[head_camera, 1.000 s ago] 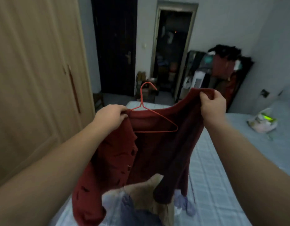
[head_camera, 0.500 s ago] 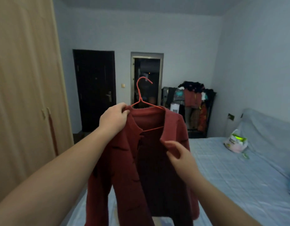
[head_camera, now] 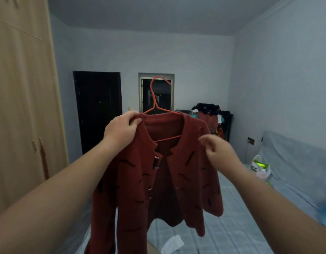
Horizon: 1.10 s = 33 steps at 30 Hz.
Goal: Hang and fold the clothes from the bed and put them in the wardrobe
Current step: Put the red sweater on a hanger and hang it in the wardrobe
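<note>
Above the near end of the pale blue checked bed [head_camera: 231, 226], a dark red knitted cardigan with black marks [head_camera: 177, 171] hangs unbuttoned on a thin red wire hanger [head_camera: 153, 96], raised in the air between the two forearms. The left hand [head_camera: 120, 131] grips its collar at the left shoulder. The right hand [head_camera: 219, 153], blurred, is just in front of the right shoulder with fingers loosely bent, holding nothing; whether it touches the cloth I cannot tell. The light wooden wardrobe [head_camera: 21, 107] stands closed at the left.

Cardigan [head_camera: 133, 189] on hanger [head_camera: 167, 138] over bed [head_camera: 231, 226]; wardrobe [head_camera: 21, 107] left; likely bag [head_camera: 259, 166] right.
</note>
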{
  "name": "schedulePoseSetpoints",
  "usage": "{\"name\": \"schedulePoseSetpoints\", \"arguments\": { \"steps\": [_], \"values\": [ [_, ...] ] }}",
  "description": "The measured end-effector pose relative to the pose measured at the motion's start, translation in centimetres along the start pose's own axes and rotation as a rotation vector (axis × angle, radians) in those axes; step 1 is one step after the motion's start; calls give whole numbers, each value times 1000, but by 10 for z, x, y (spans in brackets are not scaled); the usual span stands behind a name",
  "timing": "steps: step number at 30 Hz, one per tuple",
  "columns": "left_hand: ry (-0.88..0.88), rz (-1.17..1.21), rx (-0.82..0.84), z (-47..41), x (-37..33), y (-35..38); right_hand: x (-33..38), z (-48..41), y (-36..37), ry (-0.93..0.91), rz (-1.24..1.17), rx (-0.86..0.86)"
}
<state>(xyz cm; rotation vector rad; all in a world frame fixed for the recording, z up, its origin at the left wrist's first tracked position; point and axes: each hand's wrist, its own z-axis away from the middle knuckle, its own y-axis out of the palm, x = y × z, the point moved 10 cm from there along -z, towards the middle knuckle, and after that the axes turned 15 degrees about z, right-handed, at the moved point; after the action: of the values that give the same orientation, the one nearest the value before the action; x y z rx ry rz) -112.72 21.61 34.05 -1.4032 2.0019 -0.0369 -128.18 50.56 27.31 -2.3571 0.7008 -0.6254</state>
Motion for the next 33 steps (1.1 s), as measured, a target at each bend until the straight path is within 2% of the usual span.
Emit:
{"name": "schedulePoseSetpoints", "arguments": {
  "steps": [3, 7, 9, 13, 15, 21, 26, 30, 33],
  "values": [
    [43, 1, 5, -8, -9, -3, 13, -40, -35, -106, 123, -92],
    [101, -25, -7, -20, -28, -11, 32, -75, -26, -215, 329, 82],
    [125, -29, -19, -26, -37, -17, 36, -80, -20, -233, 313, 114],
    [161, -36, 25, -36, -47, -26, 52, -86, -42, -326, 316, -122],
    [189, -54, 38, -41, -58, -31, 63, -93, -53, -355, 330, -187],
    [230, -213, -63, -54, -91, -57, 104, -115, -96, -387, 365, -401],
    [328, -273, -79, -56, -121, -68, 130, -123, -113, -412, 345, -413],
    [300, -112, 25, -62, -125, -76, 141, -121, -125, -455, 319, -411],
    [261, -74, 31, -76, -120, -95, 135, -122, -125, -470, 218, -314]
  ]
}}
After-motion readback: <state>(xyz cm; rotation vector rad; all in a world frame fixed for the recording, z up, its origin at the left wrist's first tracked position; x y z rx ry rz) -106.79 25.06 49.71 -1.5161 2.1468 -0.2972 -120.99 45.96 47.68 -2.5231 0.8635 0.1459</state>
